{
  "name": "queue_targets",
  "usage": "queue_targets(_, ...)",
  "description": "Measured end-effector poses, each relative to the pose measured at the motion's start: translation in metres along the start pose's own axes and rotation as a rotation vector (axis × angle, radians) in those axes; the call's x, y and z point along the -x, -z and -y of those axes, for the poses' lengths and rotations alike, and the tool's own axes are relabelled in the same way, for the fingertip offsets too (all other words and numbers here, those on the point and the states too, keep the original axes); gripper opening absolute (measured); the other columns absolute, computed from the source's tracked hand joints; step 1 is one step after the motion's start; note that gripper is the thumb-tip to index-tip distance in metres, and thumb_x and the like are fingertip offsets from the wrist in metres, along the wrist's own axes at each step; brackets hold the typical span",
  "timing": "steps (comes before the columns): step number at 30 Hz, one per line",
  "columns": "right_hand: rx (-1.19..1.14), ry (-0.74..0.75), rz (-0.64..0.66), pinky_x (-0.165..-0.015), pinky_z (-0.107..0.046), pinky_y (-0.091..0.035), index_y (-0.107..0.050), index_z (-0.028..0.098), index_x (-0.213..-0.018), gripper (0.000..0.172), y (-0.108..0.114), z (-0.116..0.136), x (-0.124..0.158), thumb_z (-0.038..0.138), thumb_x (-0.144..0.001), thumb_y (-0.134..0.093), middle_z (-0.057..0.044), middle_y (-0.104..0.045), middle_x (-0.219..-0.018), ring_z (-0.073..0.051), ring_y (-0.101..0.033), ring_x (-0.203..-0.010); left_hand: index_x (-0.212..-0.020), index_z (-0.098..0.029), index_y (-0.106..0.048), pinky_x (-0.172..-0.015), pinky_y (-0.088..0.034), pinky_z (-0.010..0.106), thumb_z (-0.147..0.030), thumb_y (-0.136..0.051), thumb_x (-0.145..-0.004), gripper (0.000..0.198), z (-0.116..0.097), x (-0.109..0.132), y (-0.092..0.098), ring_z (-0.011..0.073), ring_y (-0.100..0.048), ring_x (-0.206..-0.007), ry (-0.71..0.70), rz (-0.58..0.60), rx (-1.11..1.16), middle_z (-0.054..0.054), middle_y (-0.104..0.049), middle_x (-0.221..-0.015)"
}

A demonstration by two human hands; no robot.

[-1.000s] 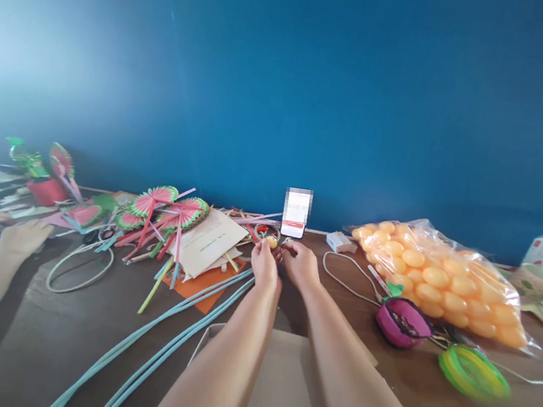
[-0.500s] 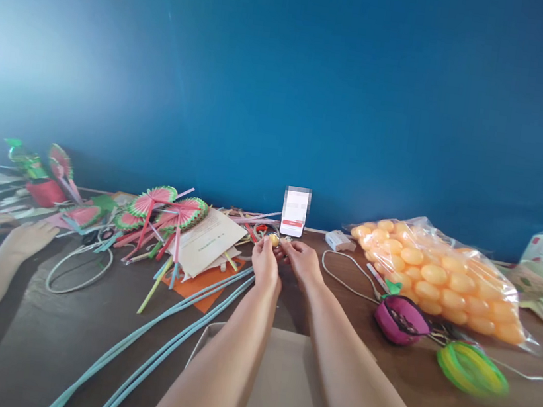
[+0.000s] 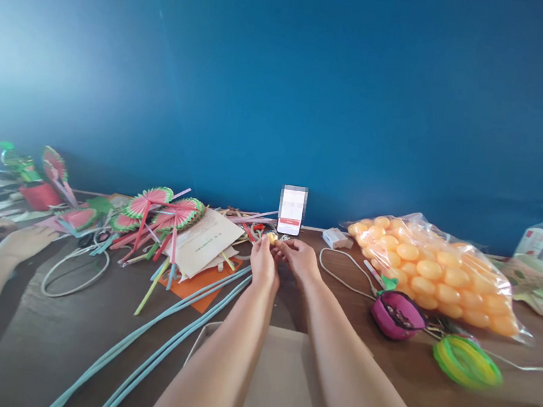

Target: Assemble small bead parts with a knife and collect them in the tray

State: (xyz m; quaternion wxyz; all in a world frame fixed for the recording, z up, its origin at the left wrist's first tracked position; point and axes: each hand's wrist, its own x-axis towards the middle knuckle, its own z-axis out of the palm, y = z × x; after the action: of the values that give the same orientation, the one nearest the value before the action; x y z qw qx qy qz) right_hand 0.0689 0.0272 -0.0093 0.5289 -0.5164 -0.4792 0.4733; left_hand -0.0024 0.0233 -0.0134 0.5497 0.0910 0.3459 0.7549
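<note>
My left hand (image 3: 263, 264) and my right hand (image 3: 300, 259) are stretched out side by side at the far middle of the brown table (image 3: 58, 336). Their fingertips meet in a pinch on a small yellow object (image 3: 272, 238), too small to name. Just behind them a white phone (image 3: 291, 209) stands upright against the blue wall. Pink and green paper fans (image 3: 170, 210) on straws and a sheet of paper (image 3: 206, 242) lie to the left of my hands.
Long light-blue tubes (image 3: 158, 342) run diagonally across the table. A bag of orange balls (image 3: 435, 275), a purple cup (image 3: 397, 313), green rings (image 3: 465, 361) and a white cable (image 3: 342, 276) lie right. Another person's hand (image 3: 21, 240) rests at left. A cardboard sheet (image 3: 277, 391) lies under my forearms.
Both hands stay pinched together on the small yellow object. The view has drifted slightly, so everything sits a little further left and higher.
</note>
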Motion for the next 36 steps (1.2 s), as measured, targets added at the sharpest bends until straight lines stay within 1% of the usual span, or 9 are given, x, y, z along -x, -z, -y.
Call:
queue_targets(3, -0.023, 0.006, -0.003, -0.051, -0.023, -0.037, -0.067, 0.016, -0.070, 0.028, 0.000, -0.002, -0.002, 0.041, -0.059, -0.075, 0.000, -0.062, -0.058, -0.010, -0.048, -0.052, -0.089, -0.015, -0.055, -0.055, -0.045, 0.020, -0.024, -0.057, -0.085, 0.010, -0.001, 0.000, 0.000, 0.0093, -0.058, -0.056, 0.006, 0.007, 0.009, 0.001, -0.059, -0.071)
queue_targets(5, -0.009, -0.004, -0.032, -0.050, -0.023, -0.037, -0.069, 0.017, -0.072, 0.023, 0.000, -0.003, -0.004, 0.037, -0.063, -0.071, 0.001, -0.061, -0.057, -0.010, -0.049, -0.052, -0.090, -0.016, -0.055, -0.056, -0.045, 0.020, -0.024, -0.056, -0.086, 0.009, -0.002, 0.001, -0.001, 0.0094, -0.059, -0.058, 0.007, -0.022, -0.010, 0.001, -0.060, -0.072)
queue_targets(9, 0.010, -0.022, -0.160, -0.047, -0.023, -0.036, -0.071, 0.017, -0.077, 0.021, 0.004, 0.002, -0.003, 0.034, -0.065, -0.066, 0.000, -0.062, -0.061, -0.012, -0.053, -0.054, -0.093, -0.016, -0.058, -0.058, -0.045, 0.021, -0.027, -0.058, -0.085, 0.014, -0.003, 0.003, -0.002, 0.0105, -0.061, -0.062, 0.008, -0.106, -0.214, 0.002, -0.063, -0.076)
queue_targets(11, -0.023, -0.034, -0.196, -0.045, -0.022, -0.035, -0.071, 0.018, -0.078, 0.020, 0.005, 0.006, -0.001, 0.032, -0.065, -0.065, 0.000, -0.063, -0.063, -0.012, -0.054, -0.055, -0.092, -0.016, -0.061, -0.059, -0.044, 0.022, -0.028, -0.058, -0.085, 0.014, -0.003, 0.004, -0.002, 0.0108, -0.061, -0.062, 0.024, -0.107, -0.321, 0.003, -0.065, -0.077)
queue_targets(14, -0.090, -0.046, -0.201, -0.043, -0.022, -0.034, -0.070, 0.018, -0.078, 0.020, 0.006, 0.010, 0.001, 0.030, -0.063, -0.066, 0.001, -0.062, -0.062, -0.012, -0.054, -0.054, -0.090, -0.015, -0.063, -0.062, -0.045, 0.023, -0.027, -0.057, -0.085, 0.014, -0.001, 0.003, -0.002, 0.0101, -0.060, -0.062, 0.031, -0.081, -0.376, 0.003, -0.066, -0.079)
queue_targets(19, -0.258, -0.024, -0.148, -0.044, -0.021, -0.032, -0.068, 0.017, -0.076, 0.025, 0.005, 0.010, 0.000, 0.032, -0.057, -0.074, 0.003, -0.056, -0.055, -0.009, -0.048, -0.051, -0.093, -0.016, -0.063, -0.064, -0.047, 0.022, -0.027, -0.058, -0.085, 0.015, -0.001, 0.002, 0.000, 0.0096, -0.061, -0.065, 0.000, -0.024, -0.332, 0.004, -0.067, -0.085)
queue_targets(25, -0.452, -0.048, 0.052, -0.043, -0.019, -0.027, -0.067, 0.016, -0.073, 0.031, 0.008, 0.010, -0.002, 0.034, -0.052, -0.080, 0.002, -0.059, -0.062, -0.006, -0.041, -0.050, -0.098, -0.015, -0.061, -0.068, -0.052, 0.026, -0.023, -0.060, -0.084, 0.016, -0.002, 0.006, -0.002, 0.0126, -0.065, -0.067, -0.015, 0.043, -0.176, 0.007, -0.067, -0.086)
queue_targets(31, -0.474, -0.085, 0.118, -0.043, -0.020, -0.025, -0.063, 0.018, -0.072, 0.034, 0.009, 0.012, 0.001, 0.035, -0.051, -0.083, 0.003, -0.058, -0.065, -0.005, -0.039, -0.050, -0.109, -0.015, -0.060, -0.065, -0.052, 0.026, -0.023, -0.063, -0.083, 0.027, 0.001, 0.001, 0.000, 0.0135, -0.065, -0.067, -0.034, 0.051, -0.163, 0.008, -0.068, -0.090)
queue_targets(36, -0.496, -0.096, 0.141, -0.044, -0.020, -0.024, -0.063, 0.017, -0.074, 0.036, 0.010, 0.011, 0.001, 0.035, -0.050, -0.083, 0.004, -0.058, -0.065, -0.004, -0.038, -0.050, -0.111, -0.014, -0.060, -0.066, -0.052, 0.026, -0.023, -0.066, -0.082, 0.030, 0.000, 0.005, -0.001, 0.0135, -0.065, -0.069, -0.039, 0.062, -0.169, 0.008, -0.068, -0.088)
